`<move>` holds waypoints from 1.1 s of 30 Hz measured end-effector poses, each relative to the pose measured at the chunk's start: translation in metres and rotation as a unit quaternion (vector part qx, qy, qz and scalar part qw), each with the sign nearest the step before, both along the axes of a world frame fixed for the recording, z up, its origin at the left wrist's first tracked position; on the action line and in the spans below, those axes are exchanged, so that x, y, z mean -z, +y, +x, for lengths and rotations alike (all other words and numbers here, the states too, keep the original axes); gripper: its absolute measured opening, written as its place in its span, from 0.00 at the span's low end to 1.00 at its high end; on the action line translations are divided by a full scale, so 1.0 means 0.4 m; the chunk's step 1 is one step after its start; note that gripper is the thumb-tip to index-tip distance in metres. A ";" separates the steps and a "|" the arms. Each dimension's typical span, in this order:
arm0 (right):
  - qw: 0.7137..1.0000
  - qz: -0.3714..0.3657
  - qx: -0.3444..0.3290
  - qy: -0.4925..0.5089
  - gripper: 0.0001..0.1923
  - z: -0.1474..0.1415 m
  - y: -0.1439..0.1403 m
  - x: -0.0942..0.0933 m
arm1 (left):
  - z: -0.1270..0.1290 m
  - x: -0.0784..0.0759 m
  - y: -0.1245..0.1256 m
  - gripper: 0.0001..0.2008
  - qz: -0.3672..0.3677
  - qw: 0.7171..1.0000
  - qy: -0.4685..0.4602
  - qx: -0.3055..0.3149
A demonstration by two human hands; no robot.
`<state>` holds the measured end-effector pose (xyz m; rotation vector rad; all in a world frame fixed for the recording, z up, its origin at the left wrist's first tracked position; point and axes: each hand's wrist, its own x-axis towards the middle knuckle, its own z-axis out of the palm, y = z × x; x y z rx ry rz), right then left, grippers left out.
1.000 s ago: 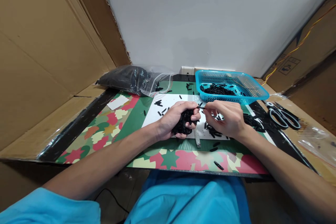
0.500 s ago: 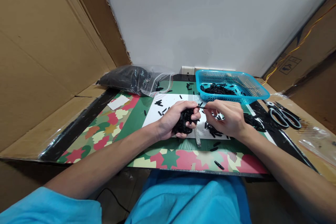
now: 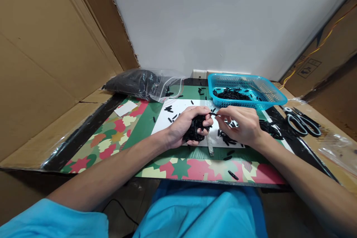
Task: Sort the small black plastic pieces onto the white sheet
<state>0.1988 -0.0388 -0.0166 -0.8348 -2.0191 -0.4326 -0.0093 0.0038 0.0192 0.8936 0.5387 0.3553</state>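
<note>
My left hand [image 3: 185, 125] is closed around a bundle of small black pieces [image 3: 195, 129] just above the white sheet [image 3: 184, 108]. My right hand [image 3: 242, 125] sits beside it and pinches one thin black piece [image 3: 213, 114] between thumb and forefinger, right at the bundle's top. Loose black pieces [image 3: 226, 140] lie on the sheet under my right hand. A small grey knife-like tool [image 3: 210, 149] rests on the mat between my wrists.
A turquoise basket [image 3: 275, 98] with black pieces stands at the back right. A clear bag of black pieces [image 3: 136, 81] lies at the back left. Scissors [image 3: 302, 124] lie at the right. Cardboard walls [image 3: 50, 55] enclose both sides of the patterned mat [image 3: 111, 137].
Almost nothing has moved. My right hand's fingers have shifted slightly at the tip of the bundle.
</note>
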 end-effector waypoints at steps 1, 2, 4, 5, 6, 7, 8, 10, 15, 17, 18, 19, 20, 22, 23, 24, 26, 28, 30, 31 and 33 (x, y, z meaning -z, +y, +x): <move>1.000 -0.001 -0.001 0.000 0.04 0.000 0.000 0.000 | 0.000 0.000 0.000 0.13 0.000 1.000 0.000 -0.002; 1.000 -0.002 -0.001 -0.001 0.04 0.000 0.000 0.000 | 0.001 0.000 0.000 0.13 0.001 1.000 0.000 -0.004; 1.000 -0.005 -0.001 -0.001 0.04 0.000 -0.001 -0.001 | 0.001 -0.001 -0.001 0.13 0.004 1.000 -0.001 -0.008; 1.000 -0.004 -0.001 0.001 0.04 0.000 -0.002 -0.001 | 0.001 -0.001 -0.001 0.13 0.006 1.000 -0.001 -0.009; 1.000 -0.001 0.000 0.004 0.04 0.000 -0.002 -0.002 | 0.001 -0.002 -0.001 0.13 0.006 1.000 -0.001 -0.009; 1.000 0.003 0.000 0.007 0.04 0.000 -0.003 -0.003 | 0.001 -0.002 -0.001 0.13 0.007 1.000 -0.002 -0.010; 1.000 0.008 0.001 0.010 0.04 -0.001 -0.003 -0.004 | 0.001 -0.002 -0.001 0.12 0.006 1.000 -0.003 -0.010; 1.000 0.017 0.000 0.014 0.04 -0.001 -0.003 -0.005 | 0.000 -0.002 0.000 0.12 0.004 1.000 -0.005 -0.008; 1.000 0.013 -0.006 0.009 0.05 0.000 0.000 -0.001 | -0.003 -0.001 0.002 0.12 -0.004 1.000 -0.009 -0.003; 1.000 0.009 -0.008 0.013 0.05 0.002 0.000 0.001 | -0.003 -0.002 0.003 0.13 -0.005 1.000 -0.007 -0.005; 1.000 0.007 -0.009 0.016 0.06 0.002 0.000 0.002 | -0.003 -0.002 0.003 0.13 -0.006 1.000 -0.005 -0.005; 1.000 0.006 -0.010 0.020 0.06 0.003 0.001 0.002 | -0.003 -0.002 0.003 0.13 -0.008 1.000 -0.003 -0.004; 1.000 0.005 -0.011 0.023 0.07 0.003 0.001 0.002 | -0.002 -0.002 0.003 0.13 -0.010 1.000 -0.001 -0.003; 1.000 0.002 -0.011 0.025 0.07 0.004 0.000 0.001 | -0.002 -0.003 0.003 0.13 -0.012 1.000 0.001 0.000; 1.000 0.000 -0.011 0.024 0.07 0.004 0.000 0.001 | -0.002 -0.003 0.003 0.13 -0.013 1.000 0.001 -0.001; 1.000 -0.001 -0.011 0.023 0.06 0.004 0.000 0.000 | -0.002 -0.003 0.003 0.13 -0.014 1.000 0.001 -0.002; 1.000 -0.003 -0.011 0.021 0.06 0.004 -0.001 0.001 | -0.001 -0.004 0.003 0.13 -0.015 1.000 0.003 -0.005; 1.000 -0.003 -0.011 0.020 0.05 0.004 -0.001 0.002 | -0.001 -0.005 0.003 0.13 -0.018 1.000 0.004 -0.005; 1.000 -0.003 -0.011 0.019 0.05 0.004 0.000 0.002 | -0.001 -0.006 0.003 0.13 -0.020 1.000 0.004 -0.003; 1.000 -0.004 -0.011 0.019 0.05 0.004 0.000 0.002 | -0.001 -0.006 0.004 0.13 -0.021 1.000 0.004 -0.002; 1.000 -0.004 -0.012 0.019 0.05 0.004 0.000 0.001 | -0.001 -0.007 0.004 0.13 -0.021 1.000 0.005 0.000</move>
